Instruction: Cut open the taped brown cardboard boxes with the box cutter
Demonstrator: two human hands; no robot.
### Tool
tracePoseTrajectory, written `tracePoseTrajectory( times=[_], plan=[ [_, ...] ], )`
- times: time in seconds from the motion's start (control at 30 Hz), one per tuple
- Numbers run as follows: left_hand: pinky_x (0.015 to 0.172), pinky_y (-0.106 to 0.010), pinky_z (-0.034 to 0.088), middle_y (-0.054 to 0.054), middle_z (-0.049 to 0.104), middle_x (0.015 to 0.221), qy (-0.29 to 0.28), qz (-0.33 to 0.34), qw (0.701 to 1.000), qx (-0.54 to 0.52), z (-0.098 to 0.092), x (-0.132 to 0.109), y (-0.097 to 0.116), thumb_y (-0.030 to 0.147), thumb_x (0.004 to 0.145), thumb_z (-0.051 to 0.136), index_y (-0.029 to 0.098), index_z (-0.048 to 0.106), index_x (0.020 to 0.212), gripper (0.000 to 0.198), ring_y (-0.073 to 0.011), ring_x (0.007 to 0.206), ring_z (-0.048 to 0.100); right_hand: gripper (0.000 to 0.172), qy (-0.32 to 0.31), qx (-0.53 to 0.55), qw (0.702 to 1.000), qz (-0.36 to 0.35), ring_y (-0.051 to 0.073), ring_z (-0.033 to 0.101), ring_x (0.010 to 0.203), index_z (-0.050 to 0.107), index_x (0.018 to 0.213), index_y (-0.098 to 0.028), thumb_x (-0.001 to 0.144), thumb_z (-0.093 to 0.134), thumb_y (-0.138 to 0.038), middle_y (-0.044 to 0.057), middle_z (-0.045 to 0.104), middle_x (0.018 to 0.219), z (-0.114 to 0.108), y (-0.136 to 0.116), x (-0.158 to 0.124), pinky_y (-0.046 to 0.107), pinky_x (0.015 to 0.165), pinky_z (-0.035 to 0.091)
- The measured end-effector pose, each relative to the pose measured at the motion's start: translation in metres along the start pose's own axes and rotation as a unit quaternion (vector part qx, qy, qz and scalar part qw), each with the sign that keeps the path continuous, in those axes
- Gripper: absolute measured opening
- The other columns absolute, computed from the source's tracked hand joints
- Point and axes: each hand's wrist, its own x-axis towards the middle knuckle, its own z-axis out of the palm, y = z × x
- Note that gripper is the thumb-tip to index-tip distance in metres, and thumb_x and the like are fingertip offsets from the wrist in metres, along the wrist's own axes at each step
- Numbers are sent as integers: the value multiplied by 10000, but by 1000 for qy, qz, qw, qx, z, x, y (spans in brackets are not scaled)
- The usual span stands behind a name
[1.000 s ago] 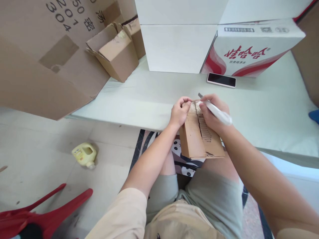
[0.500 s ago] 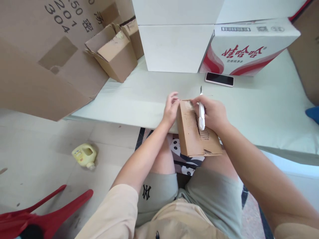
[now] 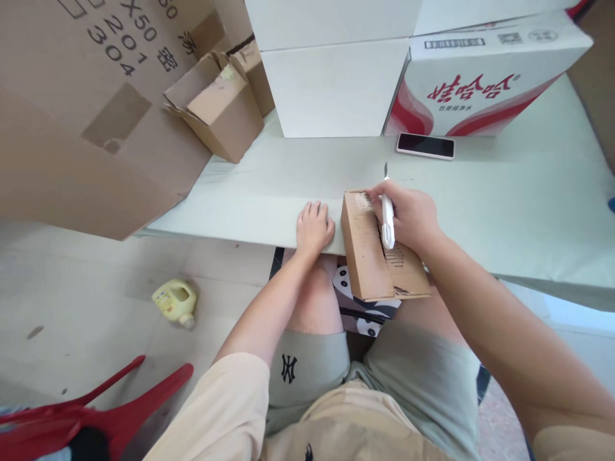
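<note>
We are taking our left hand off the small box.
It is resting loose on the surface; our right hand is gripping the white knife.

Brown carton: "X50", "201", "304" and "密" are printed in black | red-and-white carton: "娃哈哈" is printed in red, seen inverted; the smaller line beneath cannot be read | shorts: black "NY" logo is borne.

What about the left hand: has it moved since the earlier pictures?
Yes. The left hand left the box, under the right hand and knife, for the table edge, farther from the phone.
</note>
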Motion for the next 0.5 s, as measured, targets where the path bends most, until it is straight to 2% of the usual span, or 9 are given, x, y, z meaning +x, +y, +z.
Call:
tracePoseTrajectory(
  times=[0.13,0.37,0.5],
  plan=[
    [1284,-470,304,-141,511,1618,5,5,1000,24,1,-2,2,282,990,443,154,572,1478,521,-321,1568,373,137,2,-7,1000,2,217,565,666,673,949,-269,855,576,-288,41,718,797,1,0,-1,315,619,306],
    [1276,-445,314,-144,527,1602,4,4,999,47,-2,0,1,299,987,461,159,574,1467,512,-309,1559,393,149,-12,-1,1000,4,238,637,742,666,972,-279,866,562,-272,46,769,925,3,-1,-2,305,628,329],
    [1276,-445,315,-143,529,1601,5,5,999,46,0,1,0,304,986,462,167,576,1465,511,-302,1563,390,152,1,6,1000,-5,233,635,717,674,963,-273,878,549,-286,48,768,899,4,0,-1,304,620,333]
  ],
)
